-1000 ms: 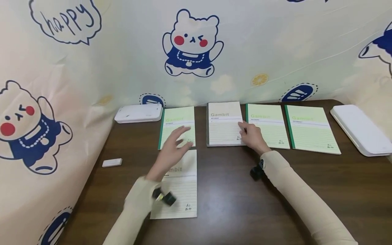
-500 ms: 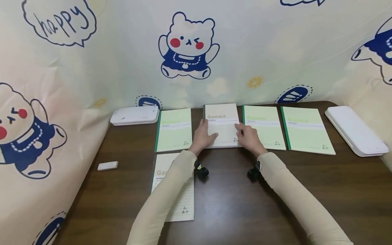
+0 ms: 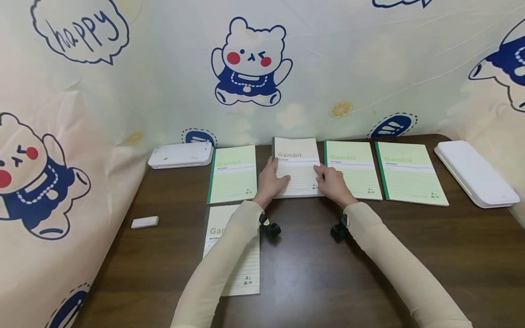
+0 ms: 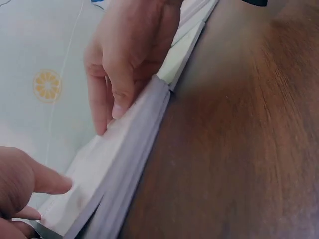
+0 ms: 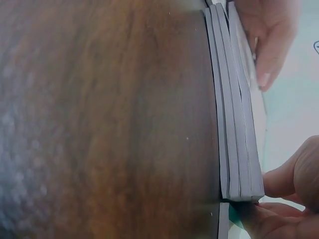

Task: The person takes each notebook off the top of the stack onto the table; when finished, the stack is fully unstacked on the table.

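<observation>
While both hands closed in from either side, a stack of white "Gambit" notebooks (image 3: 296, 166) lay at the middle of the head view, at the back of the dark wooden table (image 3: 311, 273). The left hand (image 3: 271, 180) pressed against the stack's left edge, fingers curled loosely over the cover, and the right hand (image 3: 331, 182) held its right edge with the thumb laid on top. From the right wrist camera the stack (image 5: 233, 109) showed as three grey-edged notebooks piled together, with fingertips (image 5: 266, 59) of the other hand curled over its far end. The left wrist camera showed the same pile (image 4: 124, 164) pinched along its rim.

On the top cover "Gambit" was printed in grey, with a small line beneath that was too fine to read, ruled lines below, and "A5" over two small characters in the lower right corner. To the left lay a green "Gambit" notebook (image 3: 234, 174); to the right lay two more green ones (image 3: 352, 169) (image 3: 410, 173), side by side, each bearing the same word and the "A5" mark. Lower left of centre, another white "Gambit" notebook (image 3: 242, 269) lay partly under the left sleeve. A white case (image 3: 180, 155) sat at the upper left of the table, a white tray (image 3: 476, 173) at the right edge, and a small white eraser (image 3: 144, 222) at the left. On the cloth backdrop, a speech bubble read "happy" (image 3: 79, 29) in the upper left of the frame.
</observation>
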Motion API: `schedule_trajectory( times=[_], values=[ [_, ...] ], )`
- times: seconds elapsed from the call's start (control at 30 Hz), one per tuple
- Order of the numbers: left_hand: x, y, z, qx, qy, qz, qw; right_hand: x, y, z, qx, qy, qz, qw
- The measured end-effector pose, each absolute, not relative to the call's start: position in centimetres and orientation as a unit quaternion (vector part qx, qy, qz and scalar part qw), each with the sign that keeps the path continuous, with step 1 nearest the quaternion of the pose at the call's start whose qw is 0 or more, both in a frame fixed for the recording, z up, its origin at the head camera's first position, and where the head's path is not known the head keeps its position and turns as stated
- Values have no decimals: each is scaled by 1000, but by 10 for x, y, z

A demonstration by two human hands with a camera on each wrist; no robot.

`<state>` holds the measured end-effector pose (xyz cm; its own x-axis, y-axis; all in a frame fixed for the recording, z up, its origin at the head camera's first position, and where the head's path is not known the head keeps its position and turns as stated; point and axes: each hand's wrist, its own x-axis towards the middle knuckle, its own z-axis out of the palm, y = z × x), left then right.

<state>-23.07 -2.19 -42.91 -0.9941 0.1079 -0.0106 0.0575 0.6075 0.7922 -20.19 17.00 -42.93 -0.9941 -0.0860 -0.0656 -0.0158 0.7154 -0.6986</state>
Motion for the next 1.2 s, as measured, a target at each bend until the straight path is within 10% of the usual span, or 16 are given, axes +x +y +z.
schedule_trajectory(
  times=[0.77, 1.2],
  values=[
    [-257, -43, -388, -32, 809, 587, 2, -201, 175, -429, -45, 936, -348, 36],
    [-93, -85, -394, -39, 750, 651, 107, -204, 175, -429, -42, 932, -357, 54]
  ],
)
